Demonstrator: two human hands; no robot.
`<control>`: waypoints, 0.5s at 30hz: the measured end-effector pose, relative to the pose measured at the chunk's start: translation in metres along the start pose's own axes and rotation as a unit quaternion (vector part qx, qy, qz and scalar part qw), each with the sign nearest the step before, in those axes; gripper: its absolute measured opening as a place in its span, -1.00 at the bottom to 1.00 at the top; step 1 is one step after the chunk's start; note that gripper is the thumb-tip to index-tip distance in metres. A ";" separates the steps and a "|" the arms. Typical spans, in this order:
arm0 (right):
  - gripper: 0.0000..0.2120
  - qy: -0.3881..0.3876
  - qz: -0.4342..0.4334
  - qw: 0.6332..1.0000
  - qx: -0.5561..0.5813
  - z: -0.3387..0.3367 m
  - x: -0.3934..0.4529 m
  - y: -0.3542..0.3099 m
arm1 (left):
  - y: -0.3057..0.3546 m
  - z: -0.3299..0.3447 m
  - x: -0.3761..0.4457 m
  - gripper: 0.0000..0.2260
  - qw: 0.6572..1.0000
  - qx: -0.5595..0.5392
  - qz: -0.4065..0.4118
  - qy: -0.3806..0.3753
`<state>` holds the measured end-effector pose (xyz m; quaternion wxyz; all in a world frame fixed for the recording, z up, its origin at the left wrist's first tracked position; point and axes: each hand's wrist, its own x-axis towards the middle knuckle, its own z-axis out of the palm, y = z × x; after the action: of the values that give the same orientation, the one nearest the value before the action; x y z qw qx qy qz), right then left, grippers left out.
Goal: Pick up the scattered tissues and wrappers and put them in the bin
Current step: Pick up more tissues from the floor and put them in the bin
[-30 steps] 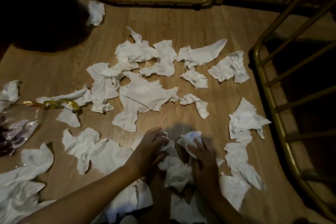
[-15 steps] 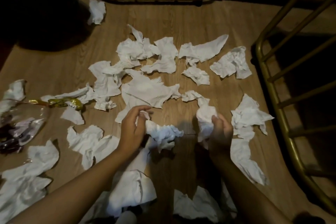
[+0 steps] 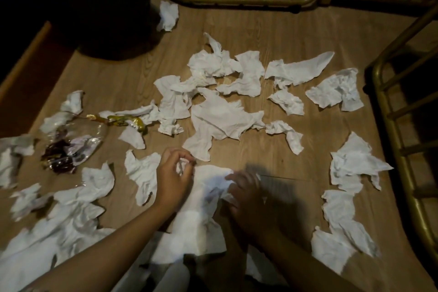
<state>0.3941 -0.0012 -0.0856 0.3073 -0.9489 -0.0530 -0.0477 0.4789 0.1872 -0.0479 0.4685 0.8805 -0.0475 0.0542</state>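
Hands work low in the view over a wood-grain surface (image 3: 272,21) strewn with white tissues. The left hand (image 3: 174,179) reaches in from the lower left with its forearm slanting up, wrist bent, fingers curled round so the fingertips meet the thumb; its grip is closed on a small crumpled wad of tissue (image 3: 181,166). The right hand (image 3: 246,193) comes in from the lower right, blurred and in shadow, its fingers pressed onto the edge of a large tissue (image 3: 203,208) that lies between the two hands; whether that grip is pinching the paper or only resting on it I cannot tell. Half a second ago both hands were raised, each clutching its own bunch of tissue well apart from the other; now they have come down and together, and the bunches have merged into the one pale heap beneath them. The scattered tissues (image 3: 225,121) farther up the surface lie as they did before, as do the gold wrapper (image 3: 125,122) and the clear plastic wrapper (image 3: 71,147) at the left. A dark bin (image 3: 94,7) stands at the upper left corner, with one tissue (image 3: 168,15) just beside it, and a brass-coloured railing (image 3: 237,0) runs along the far and right edges.
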 end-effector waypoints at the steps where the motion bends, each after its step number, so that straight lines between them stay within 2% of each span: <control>1: -0.78 0.013 -0.006 1.000 -0.003 -0.001 -0.003 0.003 | -0.003 -0.003 -0.005 -0.89 1.000 0.000 0.013 -0.003; 3: -0.78 0.030 -0.002 1.000 0.007 -0.003 -0.008 0.009 | -0.005 -0.008 -0.015 -0.86 1.000 -0.005 0.020 0.008; 7: -0.61 0.032 0.082 0.994 0.061 -0.017 -0.007 0.009 | 0.001 -0.011 -0.028 -0.81 0.999 -0.019 0.002 0.026; 10: -0.79 0.072 0.039 0.996 0.037 -0.031 0.008 0.004 | 0.014 -0.012 -0.028 -0.81 0.998 -0.043 -0.013 0.050; 12: -0.79 0.079 -0.001 0.997 0.011 -0.036 0.014 0.000 | 0.026 -0.011 -0.024 -0.81 0.990 -0.109 -0.070 0.063; 13: -0.74 0.077 0.005 0.997 0.027 -0.038 0.018 -0.003 | 0.032 -0.011 -0.020 -0.81 0.978 -0.165 -0.112 0.061; 15: -0.59 0.089 0.087 0.986 0.108 -0.044 0.025 -0.012 | 0.044 -0.012 -0.010 -0.84 0.941 -0.275 -0.186 0.060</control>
<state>0.4151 -0.0158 -0.0399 0.4142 -0.9032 0.0529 -0.0993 0.4627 0.1728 -0.0069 0.6964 0.7053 0.1325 0.0039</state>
